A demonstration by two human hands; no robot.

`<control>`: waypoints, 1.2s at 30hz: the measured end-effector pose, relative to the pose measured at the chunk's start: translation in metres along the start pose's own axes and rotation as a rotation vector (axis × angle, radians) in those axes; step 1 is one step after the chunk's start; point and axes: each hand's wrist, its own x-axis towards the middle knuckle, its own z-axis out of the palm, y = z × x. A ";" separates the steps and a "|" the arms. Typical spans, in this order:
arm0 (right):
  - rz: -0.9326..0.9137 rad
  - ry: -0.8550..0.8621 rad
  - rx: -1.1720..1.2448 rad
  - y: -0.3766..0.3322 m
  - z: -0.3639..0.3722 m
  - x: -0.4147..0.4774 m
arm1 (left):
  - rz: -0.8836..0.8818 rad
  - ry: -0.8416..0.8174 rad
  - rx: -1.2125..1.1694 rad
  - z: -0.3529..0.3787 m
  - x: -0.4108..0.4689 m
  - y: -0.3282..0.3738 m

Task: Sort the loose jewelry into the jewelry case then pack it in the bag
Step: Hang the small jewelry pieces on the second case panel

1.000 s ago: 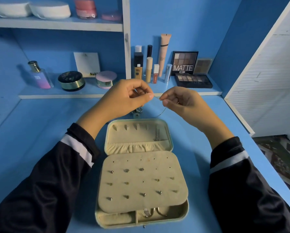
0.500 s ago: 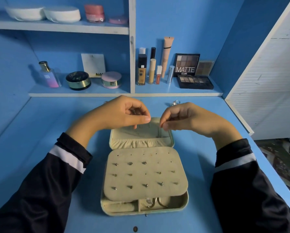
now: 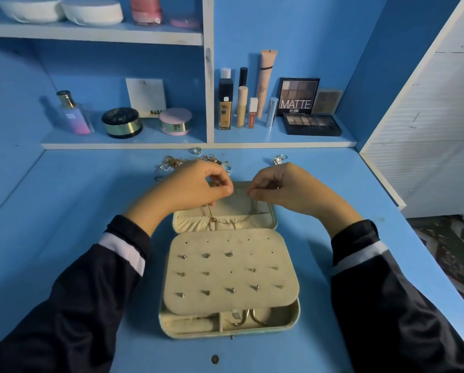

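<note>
A blue desk [image 3: 72, 238] fills the alcove, blue walls behind it and a low shelf [image 3: 128, 141] along the back edge. The jewelry case [image 3: 228, 270] lies open mid-desk, its lid half away from the person. Left of the case the desk is bare out to the wall, with open room for an arm. Behind and left of the case a loose heap of chains [image 3: 177, 161] lies by the shelf edge, and a ring [image 3: 196, 150] sits just behind that.

Over the case's lid the left hand [image 3: 196, 184] pinches thumb and forefinger shut on a thin gold necklace [image 3: 214, 215], which droops across the lid's elastic pocket. The right hand [image 3: 284, 188] is pinched too, fingertips together, on the necklace's other end. The case's stud panel [image 3: 229, 273] carries small earrings in rows.

Behind and right of the case another small silver piece [image 3: 278, 159] rests near the shelf. Further right the desk runs bare to a white slatted panel [image 3: 427, 135], where the desk edge drops away.
</note>
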 end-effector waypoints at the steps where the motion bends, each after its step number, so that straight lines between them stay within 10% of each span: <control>1: -0.016 0.049 -0.044 0.001 0.004 0.001 | 0.017 0.044 0.017 0.003 0.001 -0.001; 36: -0.313 0.243 -0.385 0.018 0.026 0.016 | 0.368 0.227 0.345 0.015 0.013 -0.015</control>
